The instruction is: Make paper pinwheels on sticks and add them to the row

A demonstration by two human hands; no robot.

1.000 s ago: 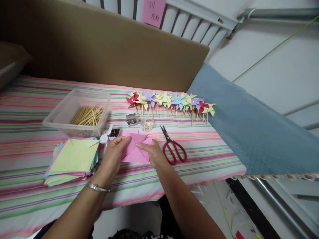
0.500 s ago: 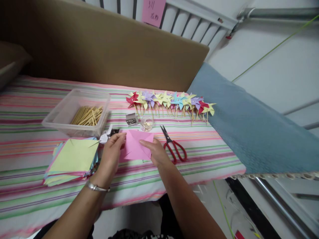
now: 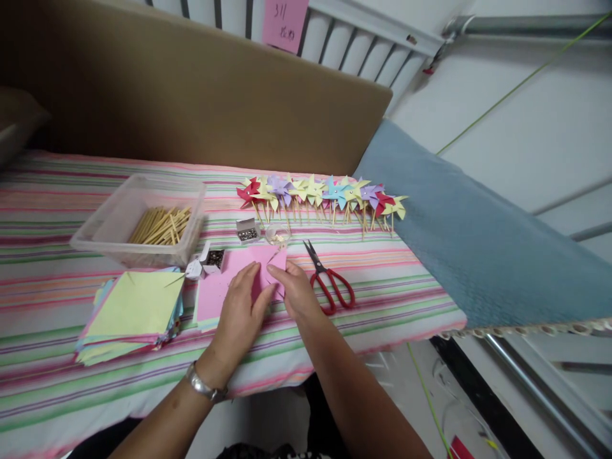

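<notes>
A square of pink paper [image 3: 262, 255] with diagonal slits is between my two hands above the table. My right hand [image 3: 299, 290] pinches its right side, the thumb lying on top. My left hand [image 3: 239, 309], with a silver bracelet on the wrist, has its fingers and thumb closed on the paper's left part, which looks bent up. Beneath, a flat pink sheet [image 3: 210, 299] lies on other paper, partly covered by my left hand. Red-handled scissors [image 3: 329, 280] lie open just right of my right hand.
On the striped cloth [image 3: 38, 306] stand a plastic tub [image 3: 86, 239] of wooden sticks, a stack of coloured paper squares [image 3: 136, 306], two small boxes of metal pins [image 3: 213, 260] [image 3: 247, 233] and a round clear dish [image 3: 278, 234]. Several paper pinwheels [image 3: 335, 191] line the back near a cardboard panel [image 3: 215, 95].
My left hand has moved right, from the pink square's left edge onto its middle. The paper's left part now looks bent, and the pink sheet beneath has come into view.
</notes>
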